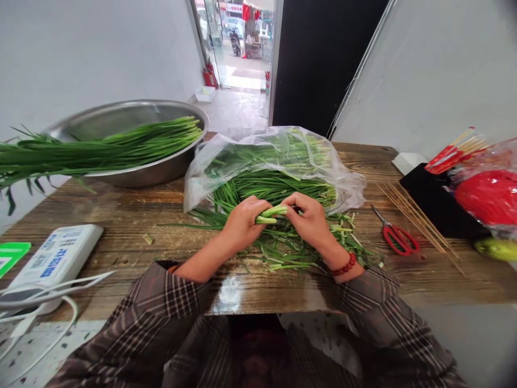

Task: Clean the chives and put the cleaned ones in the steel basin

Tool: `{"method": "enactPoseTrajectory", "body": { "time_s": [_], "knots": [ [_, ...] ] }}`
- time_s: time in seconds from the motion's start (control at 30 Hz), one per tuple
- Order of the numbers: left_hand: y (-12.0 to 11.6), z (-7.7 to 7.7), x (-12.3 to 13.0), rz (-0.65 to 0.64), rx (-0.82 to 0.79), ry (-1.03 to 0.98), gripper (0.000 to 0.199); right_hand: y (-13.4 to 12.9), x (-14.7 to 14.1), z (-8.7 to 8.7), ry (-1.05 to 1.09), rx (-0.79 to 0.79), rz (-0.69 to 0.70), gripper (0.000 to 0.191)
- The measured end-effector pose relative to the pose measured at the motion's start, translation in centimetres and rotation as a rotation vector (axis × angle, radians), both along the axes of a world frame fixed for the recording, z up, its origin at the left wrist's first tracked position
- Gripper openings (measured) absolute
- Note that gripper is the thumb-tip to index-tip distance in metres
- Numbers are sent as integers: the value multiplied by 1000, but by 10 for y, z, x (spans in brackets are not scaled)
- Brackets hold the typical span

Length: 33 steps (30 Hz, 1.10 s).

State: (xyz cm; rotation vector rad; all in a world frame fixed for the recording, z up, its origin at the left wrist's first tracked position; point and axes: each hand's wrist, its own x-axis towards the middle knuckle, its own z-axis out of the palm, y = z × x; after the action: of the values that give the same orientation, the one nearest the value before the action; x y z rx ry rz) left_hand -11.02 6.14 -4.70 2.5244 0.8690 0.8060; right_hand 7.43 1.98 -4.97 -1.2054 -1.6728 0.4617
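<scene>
My left hand (247,221) is wrapped round a small bunch of green stalks (269,215), whose pale ends stick out to the right. At those ends, my right hand (307,218) pinches with thumb and forefinger; whatever lies between its fingertips is too small to tell. Just beyond my hands, long green chives (274,186) lie partly inside a clear plastic bag (226,145). Loose trimmings and leaf scraps (294,250) are scattered on the table beneath both hands.
A large metal bowl (149,175) at the back left holds more chives. Red-handled scissors (399,238) and thin wooden sticks (424,221) lie on the right, near a black box (440,210). A white device (56,258) with cables occupies the left side of the wooden table (133,215).
</scene>
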Motion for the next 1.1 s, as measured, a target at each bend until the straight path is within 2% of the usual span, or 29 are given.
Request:
{"method": "enactPoseTrajectory", "body": {
  "time_s": [0.1, 0.17, 0.2, 0.27, 0.33, 0.43, 0.5, 0.6, 0.67, 0.73, 0.83, 0.97, 1.03, 1.1],
  "knots": [
    [-1, 1, 0, -6, 41, 12, 10, 5, 12, 0, 264, -82, -123, 25],
    [-1, 3, 0, 18, 37, -17, 11, 10, 29, 2, 440, -31, -252, 29],
    [-1, 4, 0, 40, 30, -42, 13, 12, 38, 3, 494, 10, -315, 32],
    [-1, 6, -1, 87, -2, -97, 17, 15, 56, 7, 470, 51, -379, 39],
    [-2, 9, -1, 114, -63, -139, 22, 15, 68, 9, 273, 27, -366, 40],
    [-3, 11, -2, 107, -150, -206, 25, 14, 75, 9, -189, -45, -326, 28],
    [-2, 11, -2, 131, -151, -245, 25, 13, 78, 6, -450, -89, -339, 22],
    [-1, 9, -2, 188, -94, -270, 21, 12, 81, 3, -681, -161, -368, 17],
    [0, 8, -2, 196, -61, -285, 20, 12, 81, 4, -717, -187, -365, 16],
    [0, 8, -3, 198, -28, -298, 22, 10, 77, 9, -654, -185, -310, 17],
    [-1, 5, -3, 172, 40, -311, 22, 4, 59, 16, -493, -142, -111, 17],
    [0, 1, -3, -38, 150, -273, 20, -5, 29, 20, -386, -58, 203, 17],
    [1, 0, -3, -108, 196, -165, 20, -8, 20, 19, -373, -1, 244, 18],
    [1, 2, -3, -114, 226, -35, 17, -9, 15, 18, -382, 48, 207, 20]
  ]
}}
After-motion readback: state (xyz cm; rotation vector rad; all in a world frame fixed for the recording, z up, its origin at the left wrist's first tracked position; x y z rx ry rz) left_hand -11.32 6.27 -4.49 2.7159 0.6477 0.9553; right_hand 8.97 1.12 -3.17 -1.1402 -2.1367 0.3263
